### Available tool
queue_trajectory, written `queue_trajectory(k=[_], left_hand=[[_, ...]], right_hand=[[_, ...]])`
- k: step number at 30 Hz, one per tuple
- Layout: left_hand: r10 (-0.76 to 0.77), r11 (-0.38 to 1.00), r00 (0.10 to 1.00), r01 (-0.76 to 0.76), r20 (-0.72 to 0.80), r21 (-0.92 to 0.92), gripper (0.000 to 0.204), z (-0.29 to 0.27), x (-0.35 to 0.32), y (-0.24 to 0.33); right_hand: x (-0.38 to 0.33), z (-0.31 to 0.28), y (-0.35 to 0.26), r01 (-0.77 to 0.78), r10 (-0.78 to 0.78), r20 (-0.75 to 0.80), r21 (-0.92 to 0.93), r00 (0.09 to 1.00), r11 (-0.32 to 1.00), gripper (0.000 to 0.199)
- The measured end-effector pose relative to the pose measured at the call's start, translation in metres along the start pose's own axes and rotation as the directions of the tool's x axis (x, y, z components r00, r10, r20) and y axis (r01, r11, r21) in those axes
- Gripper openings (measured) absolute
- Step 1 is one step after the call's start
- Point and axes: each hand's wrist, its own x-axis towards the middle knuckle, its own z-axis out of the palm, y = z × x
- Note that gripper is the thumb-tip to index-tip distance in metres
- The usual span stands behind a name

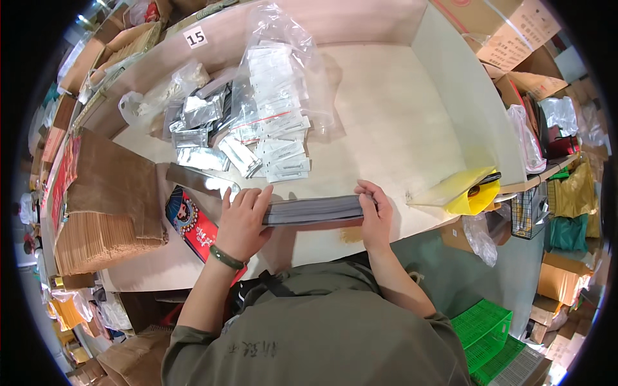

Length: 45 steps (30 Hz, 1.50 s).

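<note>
A long, flat bundle of grey layered strips (314, 211) lies level at the table's front edge, between my two hands. My right hand (375, 215) grips its right end, thumb in front and fingers curled behind. At the left end, my left hand (243, 219) is closed against the bundle; its thumb is mostly hidden. Just beyond my left fingers lies a dark and silver flat pouch (199, 181). A red printed packet (196, 225) sits partly under my left forearm. Farther back, several small white printed packets (283, 151) spill from a clear plastic bag (277, 29).
Silver and black pouches (203, 112) are heaped at the back left. A tall stack of brown paper envelopes (106, 244) stands on the left. Low walls (444, 96) border the table. A yellow bag (473, 193) hangs at the right corner; green crates (483, 328) stand on the floor.
</note>
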Motion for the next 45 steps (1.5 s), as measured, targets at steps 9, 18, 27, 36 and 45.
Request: queue_trajectory(k=[9, 18, 27, 36, 45], left_hand=[[0.025, 0.999, 0.998, -0.023, 0.064, -0.025, 0.068, 0.006, 0.005, 0.002], [0.154, 0.987, 0.987, -0.153, 0.034, -0.043, 0.025, 0.027, 0.026, 0.038], [0.135, 0.989, 0.982, -0.142, -0.135, -0.048, 0.040, 0.023, 0.022, 0.055], [0.042, 0.998, 0.981, -0.032, -0.191, 0.054, 0.034, 0.030, 0.012, 0.064], [0.060, 0.998, 0.985, -0.062, -0.159, -0.006, 0.031, 0.021, 0.011, 0.047]], right_hand=[[0.001, 0.012, -0.015, 0.130, -0.100, -0.142, 0.217, 0.985, 0.967, 0.030], [0.006, 0.013, -0.010, 0.099, -0.077, -0.128, 0.169, 0.989, 0.981, 0.047], [-0.010, -0.013, 0.002, 0.181, -0.195, 0.198, 0.084, 0.961, 0.980, 0.070], [-0.020, -0.020, -0.022, 0.439, -0.318, 0.308, -0.533, 0.897, 0.723, 0.106], [-0.014, 0.002, -0.053, 0.677, -0.390, 0.559, -0.661, 0.732, 0.324, 0.096]])
